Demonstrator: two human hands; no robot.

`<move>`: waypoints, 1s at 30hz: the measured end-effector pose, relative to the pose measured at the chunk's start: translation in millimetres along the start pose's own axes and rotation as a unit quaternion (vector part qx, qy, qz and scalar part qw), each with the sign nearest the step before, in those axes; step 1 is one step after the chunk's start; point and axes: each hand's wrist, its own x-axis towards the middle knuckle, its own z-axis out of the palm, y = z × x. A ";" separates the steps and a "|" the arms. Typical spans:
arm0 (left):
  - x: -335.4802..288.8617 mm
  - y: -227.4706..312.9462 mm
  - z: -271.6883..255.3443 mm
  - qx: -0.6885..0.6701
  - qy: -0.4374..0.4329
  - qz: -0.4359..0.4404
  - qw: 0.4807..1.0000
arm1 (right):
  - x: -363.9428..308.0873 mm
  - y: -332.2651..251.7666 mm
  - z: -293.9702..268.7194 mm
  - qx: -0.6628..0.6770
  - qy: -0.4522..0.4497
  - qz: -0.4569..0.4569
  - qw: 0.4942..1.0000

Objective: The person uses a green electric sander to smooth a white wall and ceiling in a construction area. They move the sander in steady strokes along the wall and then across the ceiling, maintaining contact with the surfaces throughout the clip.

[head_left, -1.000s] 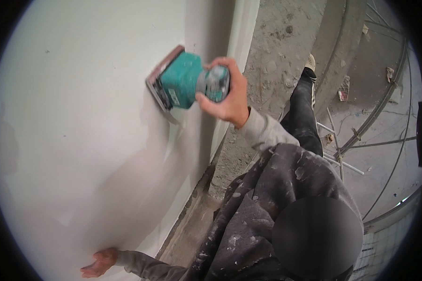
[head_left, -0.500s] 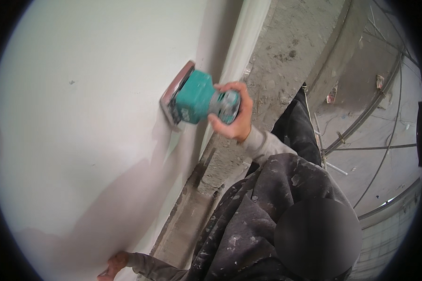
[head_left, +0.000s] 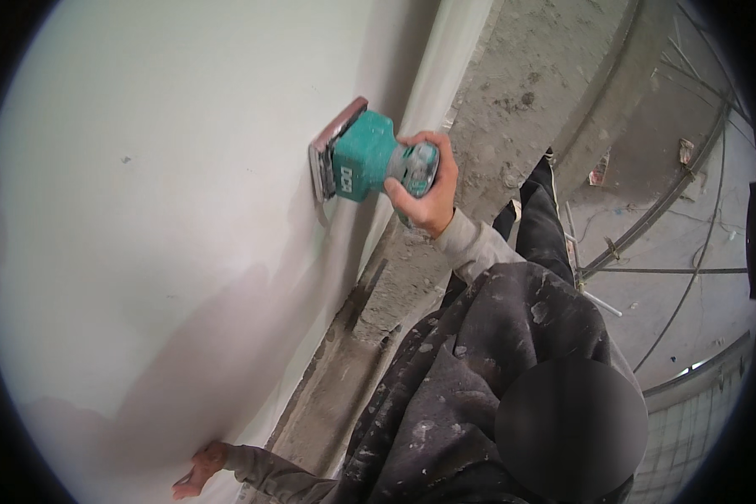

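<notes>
A green sander (head_left: 365, 160) is projecting leftward from the clasping right hand (head_left: 434, 200); the left hand (head_left: 202, 468) is holding its fingers unclenched.

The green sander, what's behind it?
Behind the green sander, gripped by the right hand, you can see pale wall. The patch its body covers can't be seen.

a rough concrete strip (head_left: 521, 92) is carrying crumbs and small lumps, and a smoother concrete ledge (head_left: 609, 92) is running along its right edge. beyond the ledge a grey floor (head_left: 647, 332) is spreading out. a red-and-white scrap (head_left: 598, 170) is lying near the floor's ledge-side edge, and a paler scrap (head_left: 686, 151) is lying beside a long dark rail (head_left: 651, 220). a thin bar (head_left: 647, 270) is meeting that rail, a white tube (head_left: 602, 304) is showing near their junction, and a gridded panel (head_left: 689, 433) is bordering the floor's lower edge.
</notes>
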 end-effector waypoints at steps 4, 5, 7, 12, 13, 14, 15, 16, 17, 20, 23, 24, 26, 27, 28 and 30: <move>-8.9 -0.7 -2.2 0.022 -0.049 0.034 0.998 | -1.2 -10.7 -1.1 0.008 0.011 0.025 1.000; -9.6 1.3 -1.3 0.024 -0.046 0.034 0.998 | -10.1 -10.3 1.3 0.000 -0.005 0.013 1.000; -7.1 6.7 0.9 0.029 -0.038 0.034 0.998 | -30.0 -7.7 6.1 -0.017 -0.037 -0.012 0.999; -2.6 -17.4 -1.4 -0.003 -0.006 0.038 0.999 | -14.4 12.9 1.5 -0.009 0.022 -0.025 0.999; -4.5 -17.0 -1.4 0.006 -0.008 0.043 0.999 | -5.1 18.0 -3.7 0.002 0.033 -0.009 0.999; -6.0 -16.9 -2.7 0.014 -0.013 0.034 0.999 | 1.5 20.6 -6.4 0.011 0.039 -0.003 0.999; -7.2 -16.9 -3.9 0.021 -0.018 0.025 0.999 | 6.6 21.6 -8.4 0.020 0.044 0.004 0.999; -9.7 -16.9 -5.4 0.029 -0.023 0.014 0.999 | 7.9 20.7 -6.3 0.028 0.049 0.010 0.998; -8.4 -16.2 -6.6 0.055 -0.031 0.030 0.998 | 5.5 16.6 -1.8 0.022 0.041 -0.016 0.999; -4.7 -7.6 -8.5 0.050 -0.035 0.051 0.997 | -10.3 -1.0 12.0 0.007 0.017 -0.096 0.995; -9.8 0.5 -4.0 -0.088 -0.005 0.019 0.996 | -30.7 -32.4 30.9 0.021 0.005 -0.158 0.987; -17.6 0.4 -9.3 -0.105 -0.004 0.005 0.994 | -41.4 -36.5 37.4 0.003 -0.001 -0.198 0.980; -36.0 4.7 -24.0 -0.109 -0.020 -0.023 0.994 | -58.7 -41.5 50.9 -0.029 -0.008 -0.276 0.961; -52.8 9.6 -34.7 -0.098 -0.040 -0.041 0.994 | -71.4 -47.8 59.6 -0.035 0.004 -0.310 0.950; -73.0 11.0 -43.6 -0.087 -0.061 -0.061 0.992 | -82.8 -46.6 63.4 -0.043 -0.011 -0.323 0.945; -118.9 -10.8 -58.8 0.014 -0.099 -0.070 0.992 | -102.0 -41.7 67.1 -0.072 -0.035 -0.351 0.933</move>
